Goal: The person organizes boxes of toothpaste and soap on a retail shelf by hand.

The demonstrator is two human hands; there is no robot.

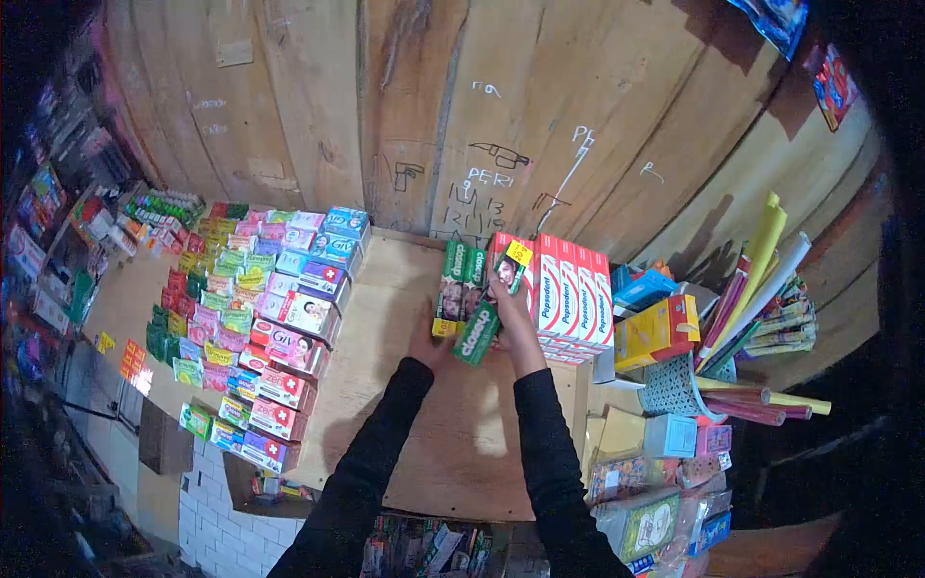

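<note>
Green Closeup toothpaste boxes point(462, 275) stand in a small group on the wooden shelf, against the plank wall. My right hand point(517, 323) is closed around a tilted Closeup toothpaste box point(475, 334), which has a yellow price tag near its upper end. At the group's lower left side, my left hand point(428, 337) grips the near ends of the boxes beside another yellow tag. Its fingers are partly hidden by the boxes. Red and white Pepsodent boxes point(575, 294) are stacked in rows just right of my right hand.
Soap boxes point(297, 352) and colourful sachets fill the left of the wooden shelf point(462, 438). To the right are a yellow carton point(657, 332), a light blue basket point(670, 387) with rolled sheets, and several wrapped packets point(650, 525). Planks point(405, 116) close off the back.
</note>
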